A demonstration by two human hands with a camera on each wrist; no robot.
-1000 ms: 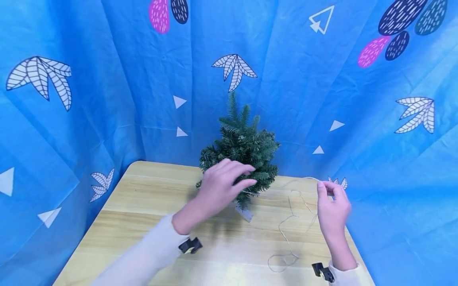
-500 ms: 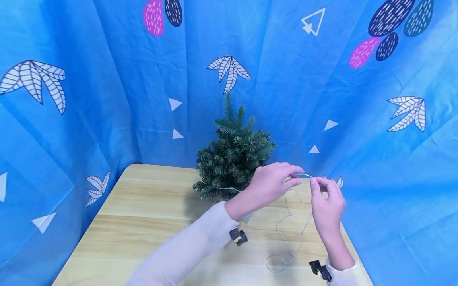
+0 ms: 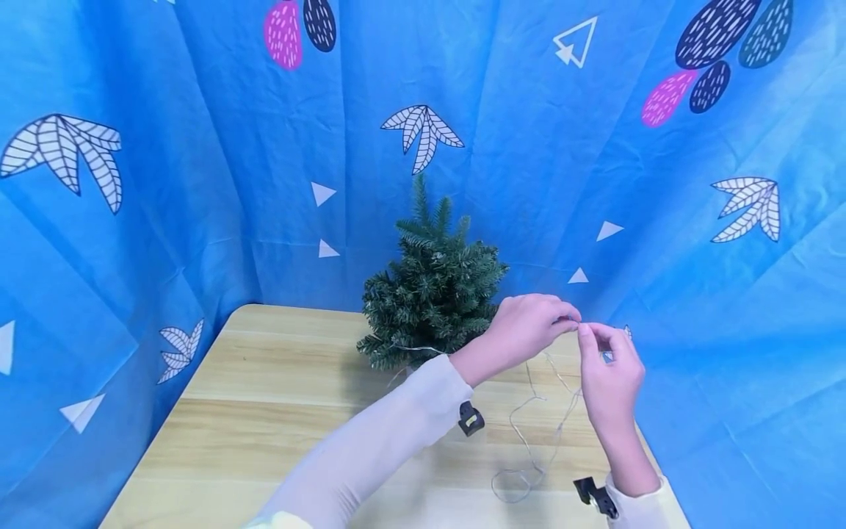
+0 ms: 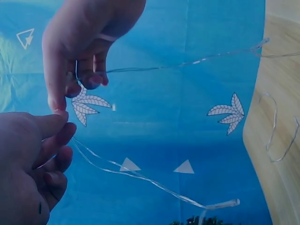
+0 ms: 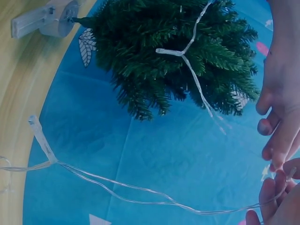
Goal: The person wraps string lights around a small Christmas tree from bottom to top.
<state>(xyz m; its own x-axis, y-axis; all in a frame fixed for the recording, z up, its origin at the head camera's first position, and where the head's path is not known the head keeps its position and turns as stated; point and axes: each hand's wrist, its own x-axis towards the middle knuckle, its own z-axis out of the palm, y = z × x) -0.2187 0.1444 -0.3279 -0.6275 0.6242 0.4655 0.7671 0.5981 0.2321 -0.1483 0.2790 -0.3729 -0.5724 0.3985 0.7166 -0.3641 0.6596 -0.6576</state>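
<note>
A small artificial Christmas tree (image 3: 432,286) stands at the back of the table. A thin, clear string of lights (image 4: 176,190) with small tube-shaped bulbs runs across its lower branches and out to the right. My left hand (image 3: 529,323) reaches past the tree's right side and pinches the string between thumb and fingertips. My right hand (image 3: 613,375) pinches it too, the two sets of fingertips meeting. In the right wrist view one bulb (image 5: 169,51) lies against the green branches. From the right hand (image 5: 283,204) another stretch of string hangs toward the table. The pinched bit is mostly hidden.
Loose loops of the string (image 3: 526,441) lie on the wooden table (image 3: 264,411) at front right. A blue patterned curtain (image 3: 522,169) closes in the back and sides. The tree's pale base (image 5: 56,21) shows in the right wrist view.
My left hand has moved right, from in front of the tree along the string to the right hand's fingertips. The right hand has stayed nearly in place, pinching the string.
</note>
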